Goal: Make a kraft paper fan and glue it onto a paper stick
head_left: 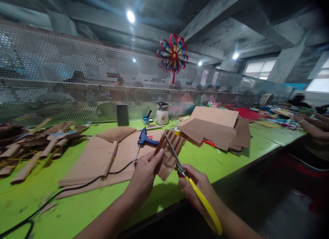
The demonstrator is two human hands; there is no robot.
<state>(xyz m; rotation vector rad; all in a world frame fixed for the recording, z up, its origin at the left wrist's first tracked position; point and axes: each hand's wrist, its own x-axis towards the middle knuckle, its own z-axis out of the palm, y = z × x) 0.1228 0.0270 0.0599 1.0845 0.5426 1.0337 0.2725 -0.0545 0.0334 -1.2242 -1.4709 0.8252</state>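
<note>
Pleated brown paper is pinched in my left hand, thumb on its face, above the green table's near edge. My right hand is closed around scissors with yellow and red handles. The scissor blades point up and away, lying across the front of the pleated paper. Just behind my left hand, a blue glue gun rests on large brown sheets. A paper fan with a rolled handle lies on the same sheets, left of the glue gun.
More fans lie at the left. A black cord crosses the green table. Brown sheets are piled at the right, near a white jar and a dark upright block. Another person's arms show at far right.
</note>
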